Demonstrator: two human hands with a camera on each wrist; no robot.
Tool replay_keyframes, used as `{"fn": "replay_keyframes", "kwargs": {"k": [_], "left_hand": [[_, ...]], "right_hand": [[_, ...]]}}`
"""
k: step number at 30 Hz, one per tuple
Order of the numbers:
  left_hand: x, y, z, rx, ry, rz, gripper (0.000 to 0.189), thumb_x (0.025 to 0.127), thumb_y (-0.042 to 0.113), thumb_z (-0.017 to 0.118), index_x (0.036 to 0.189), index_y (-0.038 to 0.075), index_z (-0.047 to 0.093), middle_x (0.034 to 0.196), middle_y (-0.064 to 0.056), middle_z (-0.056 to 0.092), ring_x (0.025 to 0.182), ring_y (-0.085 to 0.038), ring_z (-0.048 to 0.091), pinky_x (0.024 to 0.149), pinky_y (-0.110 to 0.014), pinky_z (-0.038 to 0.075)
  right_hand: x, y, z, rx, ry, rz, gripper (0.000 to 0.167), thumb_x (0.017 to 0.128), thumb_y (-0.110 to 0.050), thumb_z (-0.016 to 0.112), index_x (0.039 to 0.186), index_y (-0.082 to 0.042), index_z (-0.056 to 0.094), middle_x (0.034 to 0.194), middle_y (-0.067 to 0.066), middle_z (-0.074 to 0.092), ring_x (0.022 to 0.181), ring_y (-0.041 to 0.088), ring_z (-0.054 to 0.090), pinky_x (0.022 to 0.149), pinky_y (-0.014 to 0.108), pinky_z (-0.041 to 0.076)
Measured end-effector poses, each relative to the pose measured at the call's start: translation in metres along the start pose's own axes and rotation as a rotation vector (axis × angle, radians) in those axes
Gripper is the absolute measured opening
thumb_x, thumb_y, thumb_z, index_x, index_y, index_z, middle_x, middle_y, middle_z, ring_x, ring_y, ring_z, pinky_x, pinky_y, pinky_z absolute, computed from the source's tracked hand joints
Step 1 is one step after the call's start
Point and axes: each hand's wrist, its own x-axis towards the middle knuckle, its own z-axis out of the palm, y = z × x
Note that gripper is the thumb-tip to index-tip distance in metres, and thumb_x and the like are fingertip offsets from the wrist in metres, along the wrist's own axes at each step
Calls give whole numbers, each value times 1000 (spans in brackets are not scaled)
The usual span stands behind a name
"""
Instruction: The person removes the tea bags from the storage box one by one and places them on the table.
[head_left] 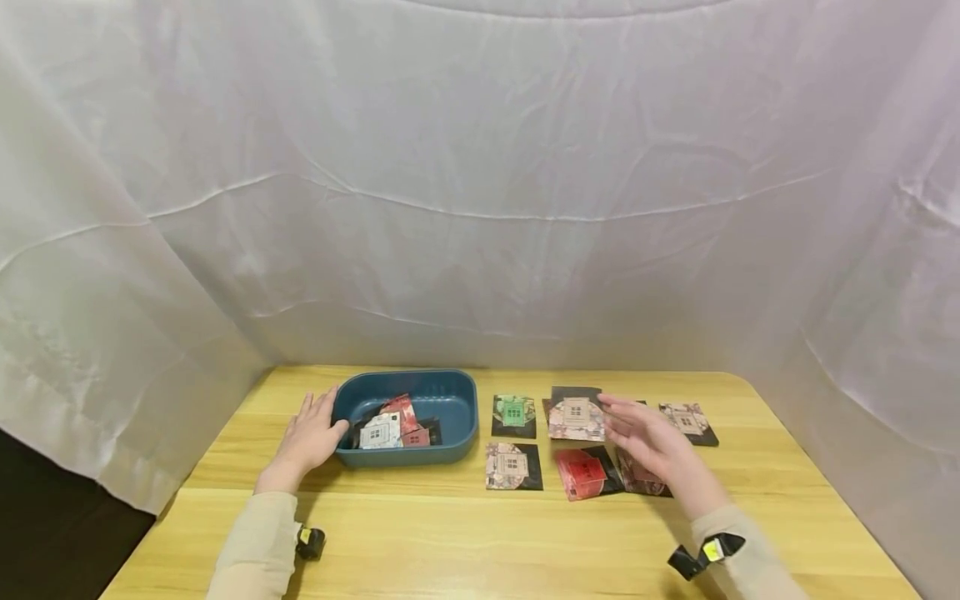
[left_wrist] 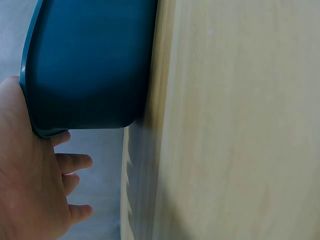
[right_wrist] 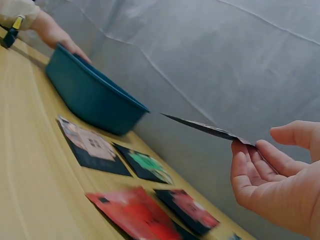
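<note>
My right hand pinches a flat black sachet with a pink floral label. In the right wrist view this sachet is seen edge-on, raised above the table, at the fingertips with the thumb apart. At the left, my left hand touches the end rim of a blue plastic bin, its fingers loosely spread in the left wrist view. Inside the bin lie several sachets, among them a white one and a red one.
On the wooden table lie a green-label sachet, a beige-label sachet, a red sachet and a floral sachet. Another dark sachet is partly covered by my right hand. A pale curtain hangs behind.
</note>
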Motion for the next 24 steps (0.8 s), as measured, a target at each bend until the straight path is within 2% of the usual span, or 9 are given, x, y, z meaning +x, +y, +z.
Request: {"fn": "replay_keyframes", "kwargs": {"k": [3, 7, 12, 19, 24], "left_hand": [[0, 0, 0, -4, -2, -2, 72, 99, 31, 42, 158, 7, 8, 160, -28, 15, 149, -48, -1, 113, -73, 5], [0, 0, 0, -4, -4, -5, 72, 99, 31, 42, 158, 7, 7, 160, -28, 15, 149, -48, -1, 113, -72, 5], [-1, 0, 0, -3, -2, -9, 71, 99, 30, 42, 157, 6, 9, 160, -28, 16, 149, -48, 0, 113, -73, 6], [-1, 1, 0, -5, -2, -10, 71, 98, 30, 42, 157, 6, 10, 160, -28, 17, 149, -48, 0, 113, -73, 6], [-1, 1, 0, -5, -5, -11, 71, 99, 30, 42, 157, 6, 10, 160, -28, 16, 149, -48, -1, 113, -72, 6]], "right_hand": [[-9, -6, -12, 10, -6, 1, 30, 101, -7, 44, 116, -16, 68, 127, -3, 47, 104, 11, 53, 90, 21, 50], [-20, -13, -30, 37, -51, -16, 33, 103, -7, 40, 114, -17, 70, 122, -3, 52, 99, 9, 55, 86, 20, 52], [-34, -18, -52, 74, -135, -48, 38, 104, -7, 34, 115, -14, 70, 114, -2, 59, 99, 9, 57, 88, 21, 52], [-55, -21, -81, 68, -159, -57, 41, 105, -7, 31, 120, -16, 68, 118, -3, 57, 106, 8, 56, 93, 21, 50], [-69, -24, -98, 83, -210, -67, 44, 105, -6, 27, 124, -14, 66, 119, -1, 63, 107, 10, 61, 95, 22, 52]]}}
